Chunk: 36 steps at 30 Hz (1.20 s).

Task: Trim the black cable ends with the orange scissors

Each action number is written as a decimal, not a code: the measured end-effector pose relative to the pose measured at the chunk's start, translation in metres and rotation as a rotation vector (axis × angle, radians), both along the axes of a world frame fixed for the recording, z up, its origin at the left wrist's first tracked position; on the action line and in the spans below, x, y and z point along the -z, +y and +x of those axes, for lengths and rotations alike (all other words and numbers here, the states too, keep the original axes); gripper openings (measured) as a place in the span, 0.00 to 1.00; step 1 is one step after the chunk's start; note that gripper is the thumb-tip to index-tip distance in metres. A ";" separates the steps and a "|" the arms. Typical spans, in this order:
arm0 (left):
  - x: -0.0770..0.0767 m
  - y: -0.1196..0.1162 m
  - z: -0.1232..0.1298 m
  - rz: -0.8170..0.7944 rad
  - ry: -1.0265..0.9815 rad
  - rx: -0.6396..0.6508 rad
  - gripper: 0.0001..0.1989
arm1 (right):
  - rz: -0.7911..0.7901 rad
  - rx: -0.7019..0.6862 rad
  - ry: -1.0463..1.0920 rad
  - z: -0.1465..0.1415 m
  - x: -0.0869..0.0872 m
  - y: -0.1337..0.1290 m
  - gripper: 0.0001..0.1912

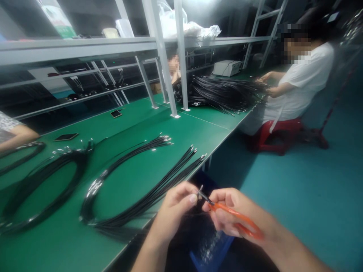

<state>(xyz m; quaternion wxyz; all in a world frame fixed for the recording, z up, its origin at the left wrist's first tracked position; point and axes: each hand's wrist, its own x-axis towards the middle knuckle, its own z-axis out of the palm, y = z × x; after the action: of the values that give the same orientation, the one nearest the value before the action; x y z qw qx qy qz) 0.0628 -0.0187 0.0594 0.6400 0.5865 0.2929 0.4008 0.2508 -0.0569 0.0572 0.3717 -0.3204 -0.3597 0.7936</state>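
Near the table's front edge, my left hand (177,207) pinches a thin cable end (201,187) between thumb and fingers; most of the cable is hidden. My right hand (231,202) is closed round orange-handled scissors (236,216). Their dark blades point left and meet the cable end at my left fingertips. Whether the blades touch it is too small to tell. Just beyond my left hand, a curved bundle of black cables (154,190) with shiny tips lies on the green table (133,241). Below my hands is a blue bin (227,245) with small pale bits in it.
More coiled black cables (78,177) lie to the left, near two phones (66,136). Metal shelf posts (167,75) stand on the table. Beyond them, a co-worker (309,75) on a red stool (266,136) handles a large cable pile (221,92). Another person's arm (22,134) rests at far left.
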 end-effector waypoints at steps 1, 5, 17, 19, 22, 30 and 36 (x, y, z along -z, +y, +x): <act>0.000 0.000 -0.001 0.003 0.008 0.000 0.06 | 0.001 0.012 -0.064 0.000 0.000 -0.001 0.13; 0.001 0.004 -0.005 0.002 0.041 0.000 0.06 | 0.047 0.055 -0.295 0.002 -0.001 -0.008 0.09; 0.058 -0.020 0.038 0.546 0.919 -0.155 0.03 | 0.311 0.454 -0.820 0.000 0.039 0.010 0.14; 0.056 -0.012 0.020 0.602 1.156 -0.383 0.05 | 0.339 0.424 -0.906 -0.008 0.059 0.015 0.11; 0.054 0.005 -0.006 0.566 1.292 -0.544 0.08 | 0.324 0.413 -0.885 -0.016 0.073 0.015 0.06; 0.039 0.022 -0.008 0.451 1.196 -0.456 0.07 | 0.217 0.753 -0.674 0.001 0.048 0.014 0.20; -0.003 0.021 0.042 0.466 0.730 -0.142 0.09 | 0.101 0.804 -0.335 -0.006 0.038 0.009 0.20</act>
<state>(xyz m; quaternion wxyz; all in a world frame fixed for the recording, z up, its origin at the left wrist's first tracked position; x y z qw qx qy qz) 0.1050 0.0023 0.0624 0.3158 0.7970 0.4412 0.2655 0.2451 -0.0478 0.0194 0.6030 -0.5405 -0.3001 0.5041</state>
